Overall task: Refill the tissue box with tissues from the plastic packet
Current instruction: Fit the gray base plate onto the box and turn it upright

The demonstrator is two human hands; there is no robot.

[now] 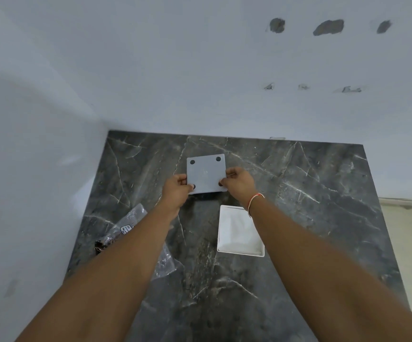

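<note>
While both hands hold its base plate, the tissue box is mid-refill.
Marble counter [298, 218]; nearer than the plate, open tissue box [240, 251] holding white tissues, and left, emptied plastic packet [136, 218]; base plate [206, 172], feet up, pinched by left hand [176, 188] and right hand [239, 181]. Remaining, likely: closing.
</note>
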